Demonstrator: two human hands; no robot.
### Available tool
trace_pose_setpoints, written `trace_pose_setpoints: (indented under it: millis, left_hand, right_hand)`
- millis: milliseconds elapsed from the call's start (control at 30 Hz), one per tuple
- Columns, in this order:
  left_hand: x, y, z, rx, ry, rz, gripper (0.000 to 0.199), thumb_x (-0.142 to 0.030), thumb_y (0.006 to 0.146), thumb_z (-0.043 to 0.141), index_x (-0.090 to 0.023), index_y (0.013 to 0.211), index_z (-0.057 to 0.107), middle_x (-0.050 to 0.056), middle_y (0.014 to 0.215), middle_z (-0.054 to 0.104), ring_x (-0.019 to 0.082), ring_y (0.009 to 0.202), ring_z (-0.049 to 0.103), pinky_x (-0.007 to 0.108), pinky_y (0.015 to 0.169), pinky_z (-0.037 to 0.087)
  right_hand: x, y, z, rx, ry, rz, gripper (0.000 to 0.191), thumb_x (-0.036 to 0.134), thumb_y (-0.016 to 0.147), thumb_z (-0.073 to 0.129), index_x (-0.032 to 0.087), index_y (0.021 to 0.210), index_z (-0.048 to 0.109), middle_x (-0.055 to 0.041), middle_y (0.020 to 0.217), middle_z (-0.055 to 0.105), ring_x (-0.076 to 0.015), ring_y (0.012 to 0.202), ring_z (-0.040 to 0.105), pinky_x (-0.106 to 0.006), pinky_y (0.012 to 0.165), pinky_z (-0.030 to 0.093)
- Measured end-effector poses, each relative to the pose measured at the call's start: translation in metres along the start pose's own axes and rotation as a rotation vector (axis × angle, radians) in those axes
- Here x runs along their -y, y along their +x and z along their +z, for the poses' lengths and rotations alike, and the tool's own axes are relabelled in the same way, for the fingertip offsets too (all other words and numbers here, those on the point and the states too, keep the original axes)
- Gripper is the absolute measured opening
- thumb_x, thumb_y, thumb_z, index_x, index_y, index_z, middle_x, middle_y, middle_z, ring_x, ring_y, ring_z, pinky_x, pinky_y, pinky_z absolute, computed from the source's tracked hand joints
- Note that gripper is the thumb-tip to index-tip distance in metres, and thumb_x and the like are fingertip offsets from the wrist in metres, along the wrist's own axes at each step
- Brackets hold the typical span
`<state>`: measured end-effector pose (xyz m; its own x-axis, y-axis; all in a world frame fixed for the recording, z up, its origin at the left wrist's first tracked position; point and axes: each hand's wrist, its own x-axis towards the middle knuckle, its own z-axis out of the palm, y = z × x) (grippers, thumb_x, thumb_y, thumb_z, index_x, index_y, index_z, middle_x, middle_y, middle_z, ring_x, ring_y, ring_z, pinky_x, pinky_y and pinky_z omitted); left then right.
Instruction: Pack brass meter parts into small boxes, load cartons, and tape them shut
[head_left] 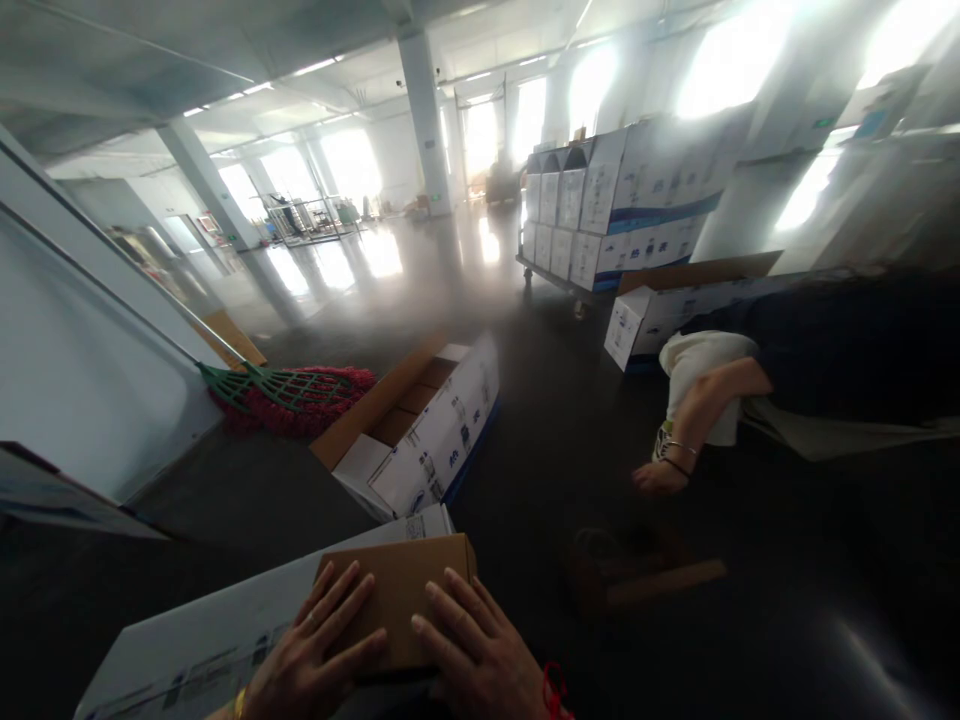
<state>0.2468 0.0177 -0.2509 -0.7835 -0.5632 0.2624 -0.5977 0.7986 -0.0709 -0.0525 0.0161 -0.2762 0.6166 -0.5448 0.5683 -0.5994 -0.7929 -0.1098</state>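
Observation:
A small brown cardboard box [405, 570] lies at the bottom middle, at a long white carton [217, 615]; whether it rests on or in that carton is hidden. My left hand [319, 645] lies flat over the box's left side, fingers spread. Opposite it, my right hand [480, 645] presses on the right part of the box, its fingers also stretched out and apart. Just beyond stands another white printed carton [442, 440] with its flap up and brown boxes inside.
At right a bent-over person's hand [664, 477] hangs above the dark floor, near another open carton [630, 325]. Stacked white cartons [607, 190] stand on a wheeled cart [555, 278]. Red mops [300, 400] with green heads lean by the left wall.

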Motion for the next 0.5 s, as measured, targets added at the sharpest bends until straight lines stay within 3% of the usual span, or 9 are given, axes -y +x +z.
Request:
trace_pose_setpoints:
  millis: [233, 333, 500]
  left_hand:
    - [0.001, 0.016, -0.007, 0.077, 0.025, 0.059, 0.072, -0.038, 0.076, 0.056, -0.033, 0.143, 0.032, 0.018, 0.154, 0.017, 0.044, 0.136, 0.028, 0.066, 0.102, 0.031]
    - [-0.006, 0.033, -0.011, 0.121, 0.050, -0.009, 0.075, -0.048, 0.075, 0.060, -0.035, 0.144, 0.031, 0.017, 0.156, 0.011, 0.046, 0.137, 0.024, 0.067, 0.103, 0.025]
    - [-0.017, 0.043, -0.013, 0.170, 0.023, -0.099, 0.089, -0.050, 0.066, 0.067, -0.040, 0.145, 0.025, 0.012, 0.158, 0.000, 0.044, 0.138, 0.022, 0.064, 0.107, 0.022]
  right_hand:
    - [0.009, -0.014, 0.013, -0.144, -0.118, -0.020, 0.039, 0.023, 0.091, 0.050, 0.021, 0.130, 0.053, -0.0018, 0.147, 0.038, -0.0324, 0.131, 0.039, -0.044, 0.095, 0.054]
    - [0.015, -0.016, 0.014, -0.141, -0.161, 0.032, 0.041, 0.021, 0.092, 0.046, 0.021, 0.132, 0.051, -0.0012, 0.149, 0.035, -0.0324, 0.131, 0.040, -0.043, 0.094, 0.055]
    - [0.015, -0.009, 0.010, -0.178, -0.221, 0.082, 0.039, 0.022, 0.093, 0.042, 0.025, 0.130, 0.053, 0.0037, 0.147, 0.038, -0.0288, 0.129, 0.044, -0.038, 0.091, 0.057]
